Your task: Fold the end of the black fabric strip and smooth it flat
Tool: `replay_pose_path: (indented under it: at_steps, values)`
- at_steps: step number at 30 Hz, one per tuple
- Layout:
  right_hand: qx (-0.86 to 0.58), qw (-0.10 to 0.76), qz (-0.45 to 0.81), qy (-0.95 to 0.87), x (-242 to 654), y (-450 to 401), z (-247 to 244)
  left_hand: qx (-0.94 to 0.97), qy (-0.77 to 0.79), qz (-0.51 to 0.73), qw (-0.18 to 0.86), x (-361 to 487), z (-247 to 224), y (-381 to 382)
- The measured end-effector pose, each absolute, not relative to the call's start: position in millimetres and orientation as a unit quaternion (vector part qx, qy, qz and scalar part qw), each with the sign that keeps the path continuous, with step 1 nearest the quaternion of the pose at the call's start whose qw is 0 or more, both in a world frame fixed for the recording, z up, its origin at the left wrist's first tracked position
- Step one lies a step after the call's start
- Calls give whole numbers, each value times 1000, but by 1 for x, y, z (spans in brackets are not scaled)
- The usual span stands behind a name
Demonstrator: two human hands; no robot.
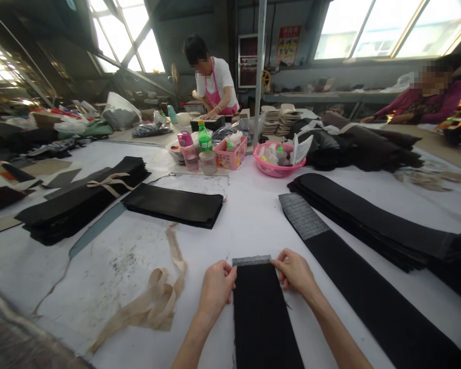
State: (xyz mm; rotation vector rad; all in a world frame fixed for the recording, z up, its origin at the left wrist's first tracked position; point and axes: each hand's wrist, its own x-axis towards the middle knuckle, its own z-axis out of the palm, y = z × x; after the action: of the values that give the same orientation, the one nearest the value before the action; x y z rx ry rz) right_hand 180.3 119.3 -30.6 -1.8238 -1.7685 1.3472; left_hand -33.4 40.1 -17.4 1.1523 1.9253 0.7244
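A black fabric strip (259, 312) lies lengthwise on the white table in front of me, with a narrow grey band (251, 260) across its far end. My left hand (217, 287) pinches the strip's left edge just below that band. At the far right corner, my right hand (294, 271) grips the edge between thumb and fingers. To the right lies a longer black strip (353, 271) with a grey stitched-looking patch (305, 215) at its far end. Beyond it is a stack of long black strips (369, 220).
A stack of black rectangular pieces (172, 202) and a tied black bundle (84, 200) lie at left. A beige cloth ribbon (157, 294) curls nearby. Farther back stand a pink basin (279, 159), a pink box (232, 154) and bottles. Two people work beyond the table; a metal pole (260, 77) rises centrally.
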Motion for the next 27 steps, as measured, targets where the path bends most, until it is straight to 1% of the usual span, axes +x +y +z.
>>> replay_pose_path:
  at_steps: [6,9,11,15,17,27]
  values:
    - [-612,243,526,-538,188,110,-42,456,749,292,381,-34,-18,39]
    - [-604,261,541,-524,189,106,-41,459,748,293,380,-34,-20,38]
    - [-616,243,511,-548,187,103,-36,458,748,289,384,-35,-21,37]
    - [-653,175,393,-623,180,97,-21,447,740,293,409,-36,-24,38]
    - [-664,151,359,-638,178,96,-16,438,735,299,422,-37,-24,37]
    - [-666,101,351,-650,175,97,-12,424,735,311,428,-36,-20,36]
